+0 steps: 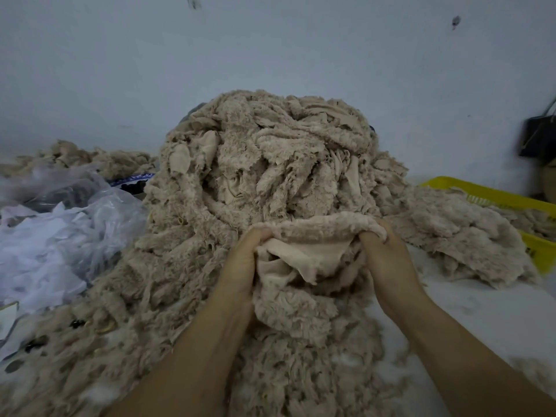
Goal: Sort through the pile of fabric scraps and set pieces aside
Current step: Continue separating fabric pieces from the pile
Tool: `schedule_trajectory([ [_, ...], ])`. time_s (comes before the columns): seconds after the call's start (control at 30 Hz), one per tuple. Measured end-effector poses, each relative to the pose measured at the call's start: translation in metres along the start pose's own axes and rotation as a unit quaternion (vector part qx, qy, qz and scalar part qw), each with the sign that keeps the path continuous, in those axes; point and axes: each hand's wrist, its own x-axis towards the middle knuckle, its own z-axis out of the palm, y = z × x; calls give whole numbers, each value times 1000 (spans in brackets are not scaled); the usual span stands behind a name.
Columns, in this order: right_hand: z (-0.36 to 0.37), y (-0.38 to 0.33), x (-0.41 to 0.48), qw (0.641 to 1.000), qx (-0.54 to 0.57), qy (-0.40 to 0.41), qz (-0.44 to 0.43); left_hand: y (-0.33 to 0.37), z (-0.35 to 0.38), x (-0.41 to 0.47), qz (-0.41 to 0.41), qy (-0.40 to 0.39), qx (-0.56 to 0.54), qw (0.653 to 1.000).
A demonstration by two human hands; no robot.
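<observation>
From the head camera, looking down, my left hand (pixel 240 260) and my right hand (pixel 388 260) each grip one end of the upper edge of a single fleece scrap (pixel 313 233). The fingers are curled into the cloth and mostly hidden by it, and the hands are apart with the edge stretched between them. I think I hold it this way to open the piece out and see both faces. The fuzzy side rolls over the top, while the smooth backing sags in a fold between my wrists. The scrap's lower part hangs down and rests on the front slope of the big pile of beige fleece scraps (pixel 270 152), so it isn't yet free of the heap. The pile rises directly behind my hands and spreads forward on both sides of my forearms. To my right, near that hand, a smaller heap (pixel 457 233) of the same fleece lies on the white surface (pixel 481 311) and laps against a yellow plastic crate (pixel 487 194). I take this for the set-aside spot, since it's an easy swing away. To my left are crumpled clear plastic bags (pixel 75 224) holding pale and dark stuff I can't make out. More beige scraps (pixel 90 158) lie behind them against the wall.
</observation>
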Motion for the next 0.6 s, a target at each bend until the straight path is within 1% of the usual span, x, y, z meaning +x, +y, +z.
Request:
schedule_trajectory([
  [0.07,4,-1,-1,995,66,-23,71,-2,-1,5,6,25,27,999],
  [0.13,6,-1,0,988,94,-31,122,-3,-1,8,10,24,51,998],
  [0.2,6,1,2,981,129,-34,138,-5,-1,8,15,13,91,996],
  [0.23,6,1,2,976,164,-36,142,-7,-1,8,20,13,129,991],
  [0.3,4,3,2,964,220,-33,144,-13,-2,9,39,20,244,969],
  [0.33,3,3,3,960,238,-27,144,-15,-2,9,52,23,285,957],
  [0.37,2,4,5,956,253,-17,145,-15,-2,8,67,31,295,953],
  [0.4,1,4,7,952,273,-5,140,-13,-1,8,82,43,272,958],
  [0.43,1,6,9,949,285,13,131,-10,0,9,92,58,225,968],
  [0.47,2,7,8,953,277,31,123,-8,1,10,95,76,168,978],
  [0.53,7,9,6,965,229,54,114,-2,-1,12,89,112,82,986],
  [0.57,9,8,5,966,220,66,115,1,-4,12,82,127,49,987],
  [0.6,7,8,5,961,234,87,121,5,-8,12,72,138,15,988],
])
